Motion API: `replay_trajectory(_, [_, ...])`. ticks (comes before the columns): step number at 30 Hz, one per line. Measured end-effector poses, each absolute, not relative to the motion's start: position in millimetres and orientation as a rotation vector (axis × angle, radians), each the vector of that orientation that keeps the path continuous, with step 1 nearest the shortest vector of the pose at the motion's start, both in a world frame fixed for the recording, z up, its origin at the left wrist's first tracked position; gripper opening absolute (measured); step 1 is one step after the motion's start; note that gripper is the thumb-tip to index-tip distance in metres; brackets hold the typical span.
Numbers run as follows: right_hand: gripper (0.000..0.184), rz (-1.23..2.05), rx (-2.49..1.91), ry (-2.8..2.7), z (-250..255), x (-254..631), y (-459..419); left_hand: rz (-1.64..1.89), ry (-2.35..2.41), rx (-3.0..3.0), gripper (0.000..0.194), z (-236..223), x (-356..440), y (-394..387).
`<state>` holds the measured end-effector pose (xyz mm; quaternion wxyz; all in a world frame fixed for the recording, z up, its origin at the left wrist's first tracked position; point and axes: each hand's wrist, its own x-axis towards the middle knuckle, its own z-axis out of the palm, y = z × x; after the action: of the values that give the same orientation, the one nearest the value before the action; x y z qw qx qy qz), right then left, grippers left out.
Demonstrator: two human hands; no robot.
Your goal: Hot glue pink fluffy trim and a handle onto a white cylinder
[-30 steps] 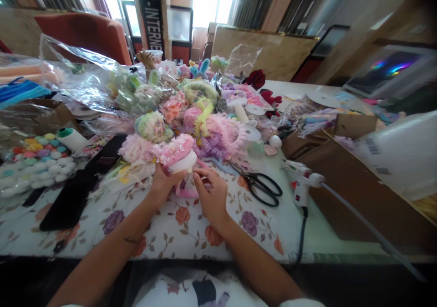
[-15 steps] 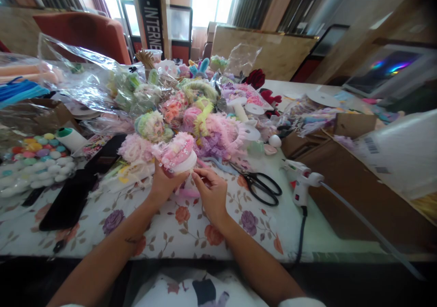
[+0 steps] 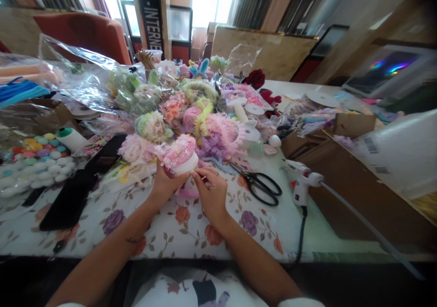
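My left hand (image 3: 165, 179) is wrapped round a fluffy pink craft piece (image 3: 180, 154), which has shiny beads on top and a smooth white band (image 3: 186, 163) along its lower right side. The piece is held tilted above the flowered tablecloth. At the white band's lower edge, the thumb and fingers of my right hand (image 3: 212, 189) are pinched together. What lies between those fingertips is too small to make out. Beneath the hands shows a strip of pink material (image 3: 187, 192). Black-handled scissors (image 3: 262, 187) lie to the right of my right hand.
A white glue gun (image 3: 302, 184) with a long glue stick stands at the right, beside a cardboard box (image 3: 355, 193). Pink and purple trims (image 3: 221, 136) are heaped behind the hands. On the left lie a black phone (image 3: 66, 202) and bagged pompoms (image 3: 37, 166).
The pink piece has tipped slightly to the right and down in my left hand. My right hand stays pinched at its lower edge, almost unmoved.
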<state>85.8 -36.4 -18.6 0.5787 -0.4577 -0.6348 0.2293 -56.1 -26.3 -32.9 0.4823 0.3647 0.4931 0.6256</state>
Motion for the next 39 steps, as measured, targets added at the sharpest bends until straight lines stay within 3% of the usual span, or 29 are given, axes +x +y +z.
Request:
replay_trajectory(6, [0.008,0.366,-1.039,-1.515,-19.5,85.4,-37.1,1.466,1.146,0.946,0.063,-32.0,-54.0,-27.7])
replay_trajectory(15, [0.01,0.086,-0.93,-1.584,-21.8,87.8,-36.4,1.454,0.993,0.934,0.051,-26.0,-51.3,-28.6])
replay_trajectory(27, [0.019,-0.267,-0.854,-1.736,-14.0,92.2,-37.7,1.465,0.979,0.873,0.056,-22.1,-49.8,-29.3])
replay_trajectory(39, [0.018,-0.176,-0.881,-1.718,-16.5,91.5,-37.0,1.443,0.978,0.865,0.058,-22.3,-49.9,-30.1])
